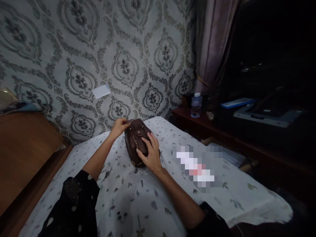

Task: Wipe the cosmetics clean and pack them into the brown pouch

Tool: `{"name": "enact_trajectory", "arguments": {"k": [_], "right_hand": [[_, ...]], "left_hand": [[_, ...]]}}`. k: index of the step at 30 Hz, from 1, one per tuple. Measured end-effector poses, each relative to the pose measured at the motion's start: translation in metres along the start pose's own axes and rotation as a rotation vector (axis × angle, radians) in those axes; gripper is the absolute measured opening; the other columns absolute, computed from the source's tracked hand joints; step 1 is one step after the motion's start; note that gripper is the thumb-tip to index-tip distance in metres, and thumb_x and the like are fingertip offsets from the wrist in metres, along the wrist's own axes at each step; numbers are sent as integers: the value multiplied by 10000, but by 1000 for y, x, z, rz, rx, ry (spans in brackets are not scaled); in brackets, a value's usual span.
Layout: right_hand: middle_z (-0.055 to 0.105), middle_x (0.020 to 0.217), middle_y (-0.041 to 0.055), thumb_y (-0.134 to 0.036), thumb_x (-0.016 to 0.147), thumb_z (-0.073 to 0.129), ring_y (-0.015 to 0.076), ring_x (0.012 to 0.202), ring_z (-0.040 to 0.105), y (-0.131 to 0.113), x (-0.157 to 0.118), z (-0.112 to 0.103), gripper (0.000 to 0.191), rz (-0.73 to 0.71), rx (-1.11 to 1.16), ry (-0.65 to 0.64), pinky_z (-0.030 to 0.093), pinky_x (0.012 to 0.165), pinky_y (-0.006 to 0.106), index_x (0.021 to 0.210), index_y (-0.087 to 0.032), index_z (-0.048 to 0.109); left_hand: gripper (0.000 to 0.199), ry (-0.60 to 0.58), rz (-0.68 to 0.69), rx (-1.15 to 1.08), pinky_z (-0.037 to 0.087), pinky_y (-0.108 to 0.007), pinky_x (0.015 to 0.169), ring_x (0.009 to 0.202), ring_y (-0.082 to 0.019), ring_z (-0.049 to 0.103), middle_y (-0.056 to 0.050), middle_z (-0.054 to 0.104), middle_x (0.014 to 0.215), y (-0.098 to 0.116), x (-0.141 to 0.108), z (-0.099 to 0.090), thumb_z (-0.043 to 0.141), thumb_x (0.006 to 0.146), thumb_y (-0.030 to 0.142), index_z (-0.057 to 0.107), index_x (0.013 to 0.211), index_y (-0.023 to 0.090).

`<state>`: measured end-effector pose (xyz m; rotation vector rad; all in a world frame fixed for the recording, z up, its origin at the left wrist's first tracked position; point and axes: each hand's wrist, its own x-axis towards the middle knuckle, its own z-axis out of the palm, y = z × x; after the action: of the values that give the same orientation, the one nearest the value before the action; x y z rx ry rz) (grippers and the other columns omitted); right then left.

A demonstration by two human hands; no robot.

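A dark brown leather handbag (138,140) with a flap, metal clasp and gold-coloured zips lies on the white patterned bedsheet (128,194). My left hand (120,127) is at the bag's far left corner, its fingers pinched on the edge there. What exactly lies between those fingertips is too small to make out. Across the right side and front of the bag rests my right hand (151,153), fingers spread and flat against the leather. The bag looks closed from here.
Right of the bag, a blurred-out patch (196,168) covers something on the sheet. A water bottle (196,105) stands on a dark red table (181,113) beside the bed. Patterned wallpaper bears a white card (101,91). A brown wooden board (27,148) lines the left side.
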<state>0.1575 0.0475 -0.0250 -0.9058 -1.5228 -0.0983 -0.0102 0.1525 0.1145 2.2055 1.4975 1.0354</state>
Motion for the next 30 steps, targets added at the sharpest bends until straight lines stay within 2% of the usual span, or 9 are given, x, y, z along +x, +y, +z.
{"name": "enact_trajectory", "arguments": {"k": [8,16,19,22,26,30], "right_hand": [[430,1470,161,-406,900,584,311,1426,329,3,-1,2,468,-2,-1,-8,319,1144,577,1315,-196,525],[415,1483,147,-411,924,553,299,1439,311,1,0,2,461,27,2,-25,312,1151,578,1341,-216,519],[422,1475,152,-406,913,568,302,1431,321,1,0,2,453,22,1,-9,319,1147,576,1317,-203,539],[432,1463,164,-400,903,583,306,1424,331,1,0,2,453,6,2,13,325,1143,574,1300,-185,550],[439,1461,154,-406,899,582,311,1421,343,1,0,2,452,17,13,12,335,1134,584,1303,-208,542],[442,1460,166,-411,899,577,315,1421,341,0,0,2,452,15,22,18,327,1136,588,1295,-194,548]], "left_hand": [[254,-38,44,160,223,-255,528,521,-111,362,70,372,473,27,-16,-5,616,713,295,491,515,196],[260,-208,89,249,270,-242,516,500,-112,382,66,408,483,48,-30,-3,596,775,308,568,551,181],[99,-150,116,298,312,-247,565,563,-136,453,54,504,579,59,-37,-1,605,796,274,653,787,188],[233,-33,141,371,355,-275,654,694,-190,545,6,610,742,71,-46,1,589,842,241,619,1072,221],[156,32,204,508,394,-310,729,832,-247,612,-65,683,895,78,-53,2,588,881,259,635,1029,236],[130,-22,212,491,412,-290,691,761,-224,622,-32,688,801,79,-48,4,633,855,300,660,957,223]]}}
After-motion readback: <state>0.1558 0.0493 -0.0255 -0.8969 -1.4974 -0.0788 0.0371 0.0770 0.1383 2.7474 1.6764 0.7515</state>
